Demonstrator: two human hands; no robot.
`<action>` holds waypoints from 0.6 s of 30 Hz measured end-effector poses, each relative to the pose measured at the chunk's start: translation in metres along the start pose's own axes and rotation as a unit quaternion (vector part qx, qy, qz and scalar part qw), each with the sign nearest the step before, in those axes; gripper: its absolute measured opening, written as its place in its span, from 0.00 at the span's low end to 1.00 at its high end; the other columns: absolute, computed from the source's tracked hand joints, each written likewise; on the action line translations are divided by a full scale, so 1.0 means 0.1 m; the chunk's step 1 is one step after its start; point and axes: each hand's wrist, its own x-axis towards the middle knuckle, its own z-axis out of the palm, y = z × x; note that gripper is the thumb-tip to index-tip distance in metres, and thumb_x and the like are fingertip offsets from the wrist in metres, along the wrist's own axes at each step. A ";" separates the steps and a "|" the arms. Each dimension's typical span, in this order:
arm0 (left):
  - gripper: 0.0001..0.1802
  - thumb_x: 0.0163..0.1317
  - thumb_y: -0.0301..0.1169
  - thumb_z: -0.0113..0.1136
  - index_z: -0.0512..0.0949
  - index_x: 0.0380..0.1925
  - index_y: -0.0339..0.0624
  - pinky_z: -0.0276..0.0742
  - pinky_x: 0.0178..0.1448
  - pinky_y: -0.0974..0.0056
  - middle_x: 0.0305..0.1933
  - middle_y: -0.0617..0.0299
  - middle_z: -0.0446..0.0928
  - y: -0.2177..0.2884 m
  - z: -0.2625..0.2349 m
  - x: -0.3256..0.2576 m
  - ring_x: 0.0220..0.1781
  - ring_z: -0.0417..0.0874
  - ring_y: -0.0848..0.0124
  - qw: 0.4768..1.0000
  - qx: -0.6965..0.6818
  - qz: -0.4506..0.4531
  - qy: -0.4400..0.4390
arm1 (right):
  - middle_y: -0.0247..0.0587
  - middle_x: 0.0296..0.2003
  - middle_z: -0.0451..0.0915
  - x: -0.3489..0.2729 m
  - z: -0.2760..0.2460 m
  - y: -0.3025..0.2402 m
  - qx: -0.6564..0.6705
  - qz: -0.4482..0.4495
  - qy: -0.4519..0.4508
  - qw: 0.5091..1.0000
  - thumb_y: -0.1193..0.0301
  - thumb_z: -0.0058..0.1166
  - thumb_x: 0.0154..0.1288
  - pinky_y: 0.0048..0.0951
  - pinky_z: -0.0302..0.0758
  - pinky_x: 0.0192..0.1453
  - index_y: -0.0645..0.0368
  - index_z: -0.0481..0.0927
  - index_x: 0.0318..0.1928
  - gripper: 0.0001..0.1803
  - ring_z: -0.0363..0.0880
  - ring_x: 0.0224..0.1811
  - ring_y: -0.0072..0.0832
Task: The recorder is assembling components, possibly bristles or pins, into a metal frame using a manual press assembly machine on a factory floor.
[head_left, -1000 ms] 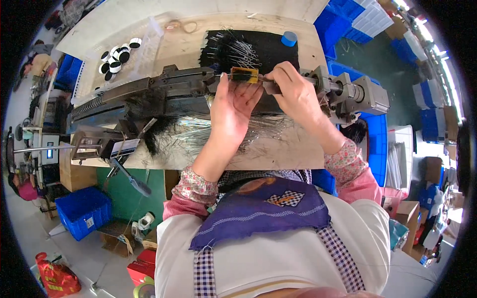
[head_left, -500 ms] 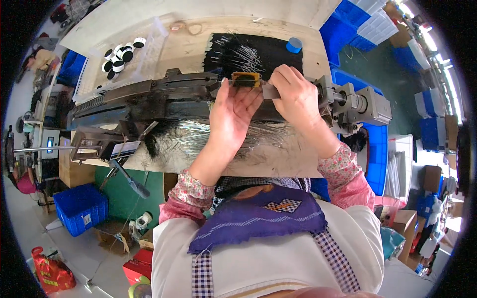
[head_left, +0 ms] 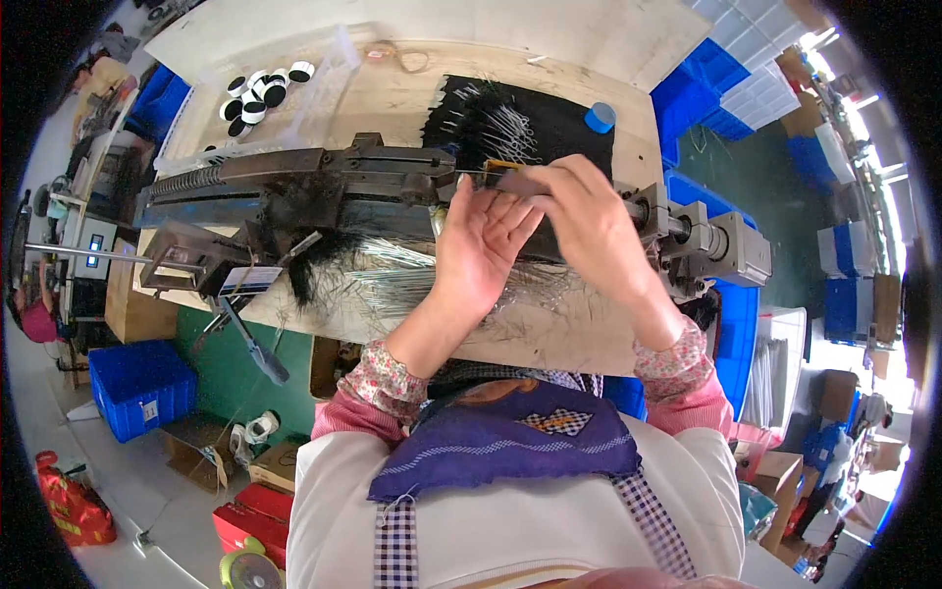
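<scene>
My left hand (head_left: pixel 479 250) is turned palm up with its fingers stretched out, in front of the metal bench machine (head_left: pixel 373 169). Its thumb points up beside the machine's jaw. Above the left fingertips, my right hand (head_left: pixel 599 221) pinches a small flat plate (head_left: pixel 520 185), slightly blurred. Just behind that plate shows a yellow-edged piece (head_left: pixel 502 165), mostly covered by the right hand. Thin wires with looped ends and black bristles (head_left: pixel 505 128) lie on a black cloth (head_left: pixel 574 142) beyond the machine. More loose wires (head_left: pixel 392 280) lie on the wooden bench near my left wrist.
A clear bin (head_left: pixel 329 74) holds several white-and-black round pieces (head_left: pixel 257 93) at the back left. A blue cap (head_left: pixel 600 118) stands on the cloth. The machine's motor end (head_left: pixel 731 231) juts out at right, over a blue crate (head_left: pixel 738 329). A lever handle (head_left: pixel 265 361) hangs at front left.
My right hand has moved left with the flat plate, over the yellow-edged piece, and tilted. The left hand stays palm up beneath. The whole view has shifted slightly.
</scene>
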 end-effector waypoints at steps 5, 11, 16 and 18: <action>0.32 0.71 0.53 0.36 0.67 0.54 0.31 0.65 0.69 0.56 0.54 0.49 0.74 -0.01 0.06 -0.04 0.61 0.73 0.60 1.000 0.002 0.000 -0.014 | 0.38 0.25 0.77 0.23 0.00 0.16 0.060 0.076 0.030 0.995 0.73 0.60 0.52 0.34 0.70 0.38 0.58 0.83 0.32 0.05 0.78 0.32 0.34; 0.33 0.71 0.54 0.37 0.66 0.56 0.31 0.64 0.70 0.55 0.57 0.49 0.72 0.01 0.01 -0.07 0.62 0.72 0.60 0.999 0.032 0.034 -0.009 | 0.37 0.25 0.78 0.33 -0.01 0.28 0.028 0.083 -0.078 0.993 0.72 0.60 0.53 0.32 0.68 0.40 0.56 0.84 0.31 0.05 0.78 0.31 0.34; 0.33 0.71 0.53 0.38 0.65 0.57 0.31 0.62 0.71 0.55 0.60 0.50 0.70 0.04 0.04 -0.12 0.64 0.70 0.60 0.998 0.025 0.065 0.004 | 0.37 0.24 0.76 0.43 0.09 0.26 -0.014 -0.043 -0.053 0.998 0.73 0.60 0.54 0.28 0.64 0.40 0.58 0.83 0.32 0.05 0.74 0.27 0.31; 0.32 0.71 0.53 0.38 0.63 0.58 0.32 0.60 0.72 0.56 0.61 0.51 0.69 0.02 0.04 -0.12 0.65 0.69 0.60 0.997 0.018 0.080 0.005 | 0.35 0.23 0.75 0.40 0.02 0.31 -0.028 -0.057 -0.059 0.996 0.73 0.61 0.54 0.30 0.64 0.41 0.58 0.83 0.32 0.05 0.74 0.27 0.31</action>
